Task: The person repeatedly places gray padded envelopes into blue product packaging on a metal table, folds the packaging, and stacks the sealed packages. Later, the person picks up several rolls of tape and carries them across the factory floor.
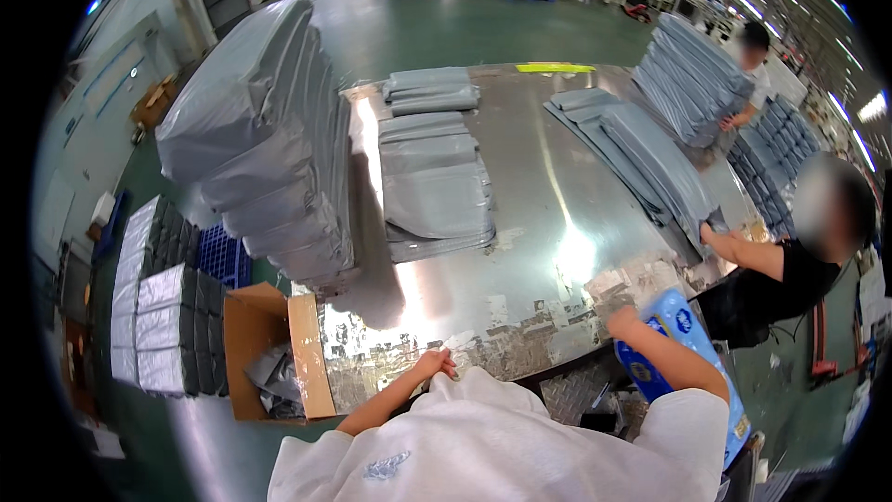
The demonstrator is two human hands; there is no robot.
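Observation:
My left hand (433, 363) is at the near edge of the metal table (525, 195), its fingers curled together; whether anything is in them is too small to see. My right hand (624, 321) is over the worn near-right part of the table, smeared by motion, so its fingers are unclear. Under my right forearm lies a blue plastic-wrapped package (683, 316). Ahead of my left hand, a pile of folded grey plastic bags (437, 181) lies flat, with a smaller folded grey bundle (430, 90) behind it.
A tall stack of grey bags (265, 130) rises at the table's left. Below it stands an open cardboard box (311, 353) with grey plastic inside. To the right, a co-worker in black (790, 270) touches long grey sheets (641, 153); another person (751, 74) stands by a grey stack (692, 79).

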